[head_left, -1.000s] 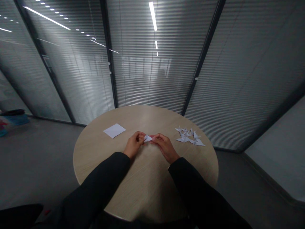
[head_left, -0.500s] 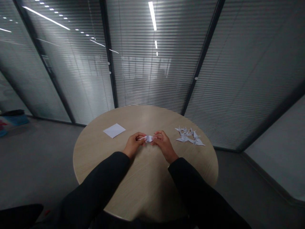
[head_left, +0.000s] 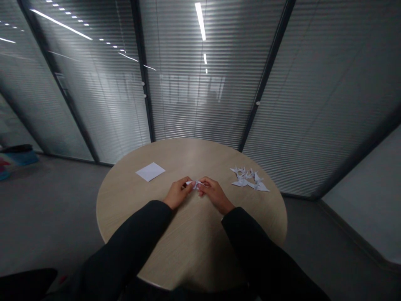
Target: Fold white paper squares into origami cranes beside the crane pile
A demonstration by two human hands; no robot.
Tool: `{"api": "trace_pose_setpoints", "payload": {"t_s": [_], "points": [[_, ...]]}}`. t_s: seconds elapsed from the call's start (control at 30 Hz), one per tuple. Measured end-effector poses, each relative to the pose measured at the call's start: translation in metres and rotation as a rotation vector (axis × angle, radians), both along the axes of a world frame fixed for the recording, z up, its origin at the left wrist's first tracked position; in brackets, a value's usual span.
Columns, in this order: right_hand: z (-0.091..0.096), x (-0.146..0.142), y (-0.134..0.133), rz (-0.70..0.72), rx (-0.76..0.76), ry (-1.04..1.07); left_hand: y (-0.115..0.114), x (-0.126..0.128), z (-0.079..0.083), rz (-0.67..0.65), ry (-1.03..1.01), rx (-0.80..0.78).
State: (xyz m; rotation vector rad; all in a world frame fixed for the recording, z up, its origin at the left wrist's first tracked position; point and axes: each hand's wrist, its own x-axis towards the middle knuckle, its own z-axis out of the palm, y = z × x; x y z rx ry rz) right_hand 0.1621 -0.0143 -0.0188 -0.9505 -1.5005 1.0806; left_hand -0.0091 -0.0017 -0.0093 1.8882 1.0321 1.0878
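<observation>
We face a glass partition [head_left: 200, 83] with slatted blinds, a grey floor [head_left: 53, 200] running out to either side, and some coloured items [head_left: 14, 159] lying on it at the far left. In the lower middle of the frame stands a round, pale wood tabletop [head_left: 194, 251], and everything we handle lies on it within easy reach. Toward its upper left lies a blank white paper square [head_left: 150, 172], set apart from our hands, it seems, so that it stays flat and clean. Toward its right sits a loose cluster of origami cranes [head_left: 249, 179], out of the way of our forearms. Our dark sleeves [head_left: 125, 238] come in from the bottom of the frame and angle inward, so both hands meet near the table's centre. There, our left grip [head_left: 178, 193] and right grip [head_left: 215, 194] are both closed, their fingertips pinching a small folded paper figure [head_left: 196, 184] from either side, just over the tabletop, apparently to keep its thin folds steady.
</observation>
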Motion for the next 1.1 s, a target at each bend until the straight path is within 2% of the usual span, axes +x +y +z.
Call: {"api": "trace_pose_setpoints", "payload": {"t_s": [0.07,0.13,0.23,0.37,0.63,0.77,0.87,1.0,1.1], "points": [[0.002,0.000,-0.001,0.007,-0.006,-0.001,-0.001,-0.001,0.004,-0.003,0.025,0.029],[0.005,0.002,-0.002,0.009,-0.019,0.017,0.000,-0.002,0.005,-0.029,-0.026,-0.033],[0.010,0.003,-0.004,0.025,-0.062,0.143,0.003,-0.001,0.003,-0.097,-0.248,-0.213],[0.017,0.003,-0.008,0.123,-0.141,0.314,0.001,0.003,0.002,-0.192,-0.492,-0.342],[0.019,0.002,-0.013,0.220,-0.152,0.381,-0.008,0.005,0.007,-0.328,-0.630,-0.478],[0.020,0.003,-0.016,0.282,-0.140,0.390,-0.009,0.004,0.007,-0.395,-0.645,-0.506],[0.022,0.004,-0.017,0.302,-0.130,0.361,-0.008,0.002,0.008,-0.430,-0.570,-0.493],[0.021,0.006,-0.014,0.215,-0.097,0.216,-0.005,0.000,0.006,-0.443,-0.344,-0.389],[0.020,0.007,-0.012,0.166,-0.051,0.066,-0.003,0.001,0.003,-0.418,-0.265,-0.347]]}}
